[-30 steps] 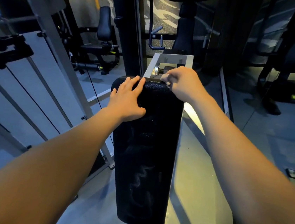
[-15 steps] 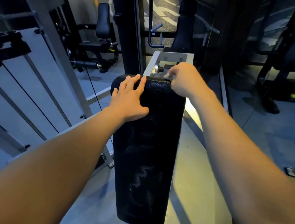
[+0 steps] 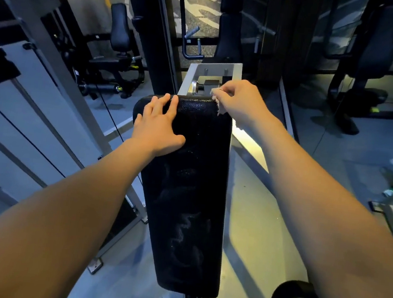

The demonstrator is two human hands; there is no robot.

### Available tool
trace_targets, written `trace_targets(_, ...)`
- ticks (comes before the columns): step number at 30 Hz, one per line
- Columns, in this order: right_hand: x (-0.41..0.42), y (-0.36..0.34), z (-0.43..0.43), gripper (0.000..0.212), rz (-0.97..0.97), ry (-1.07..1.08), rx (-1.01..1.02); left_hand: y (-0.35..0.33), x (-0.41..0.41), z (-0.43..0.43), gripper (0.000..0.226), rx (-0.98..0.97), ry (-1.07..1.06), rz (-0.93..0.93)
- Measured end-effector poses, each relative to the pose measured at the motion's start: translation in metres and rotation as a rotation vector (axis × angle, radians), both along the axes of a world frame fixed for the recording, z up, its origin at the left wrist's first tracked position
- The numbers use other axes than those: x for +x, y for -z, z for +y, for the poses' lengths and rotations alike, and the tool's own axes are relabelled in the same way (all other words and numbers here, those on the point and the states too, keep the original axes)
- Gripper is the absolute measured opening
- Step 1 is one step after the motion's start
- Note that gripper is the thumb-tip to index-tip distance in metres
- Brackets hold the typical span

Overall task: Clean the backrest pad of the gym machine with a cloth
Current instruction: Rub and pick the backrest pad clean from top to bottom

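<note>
Progress: early to middle, as I judge it. The wiping is at the top edge, and most of the face below looks unwiped.
Done: hard to tell. The upper part of the pad [image 3: 195, 173] looks evenly dark, but the light is dim.
Left: pale swirled smears [image 3: 189, 231] show on the lower half. The long face from the middle down to the bottom edge probably needs passes, and so may the sides.
Left hand [image 3: 157, 129]: lies flat on the upper left of the pad with fingers straight and slightly spread, tips reaching the top edge. The thumb points out to the right across the face. It grasps nothing and seems to be bracing the pad.
Pad: long, black and textured, running up the middle of the view from near the person to the metal bracket [image 3: 214, 73] behind its top.
Cloth [image 3: 217, 104]: only a small, pale, frayed bit shows, hanging at the pad's top right corner and touching it. The rest is bunched inside the fist.
Right hand [image 3: 241, 102]: fingers curled tightly round the cloth, knuckles up, set over the top right corner. The forearm reaches in from the lower right.
</note>
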State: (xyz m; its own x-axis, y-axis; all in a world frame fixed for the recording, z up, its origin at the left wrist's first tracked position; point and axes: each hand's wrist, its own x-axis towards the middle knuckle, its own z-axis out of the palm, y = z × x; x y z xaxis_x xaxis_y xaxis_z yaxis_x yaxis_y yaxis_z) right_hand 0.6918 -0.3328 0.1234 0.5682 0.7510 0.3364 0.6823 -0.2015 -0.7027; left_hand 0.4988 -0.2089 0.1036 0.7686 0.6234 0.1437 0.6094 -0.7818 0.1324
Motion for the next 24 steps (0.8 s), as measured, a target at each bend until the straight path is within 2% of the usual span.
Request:
trace_targets(5, 0.004, 0.038, -0.023, 0.024, 0.219, 0.138, 0.148, -0.001, 0.001, -0.002, 0.103, -0.007, -0.007, -0.003)
trace_targets(10, -0.023, 0.101, -0.050, 0.022, 0.281, 0.156, -0.003, 0.000, 0.002, -0.004, 0.104, -0.011, -0.016, -0.017)
trace_targets(12, -0.020, 0.089, -0.047, 0.015, 0.298, 0.145, -0.004, 0.001, 0.001, -0.005, 0.104, -0.008, -0.022, -0.021)
trace_targets(16, -0.019, 0.062, -0.039, 0.011, 0.374, 0.188, 0.234, 0.001, 0.003, -0.008, 0.103, -0.015, -0.030, -0.024)
trace_targets(21, -0.039, 0.086, -0.045, 0.016, 0.399, 0.193, 0.227, 0.000, 0.003, -0.009, 0.103, -0.017, -0.040, -0.018)
trace_targets(24, -0.031, 0.077, -0.045, 0.015, 0.314, 0.180, 0.222, 0.002, 0.004, -0.009, 0.104, -0.008, -0.043, -0.015)
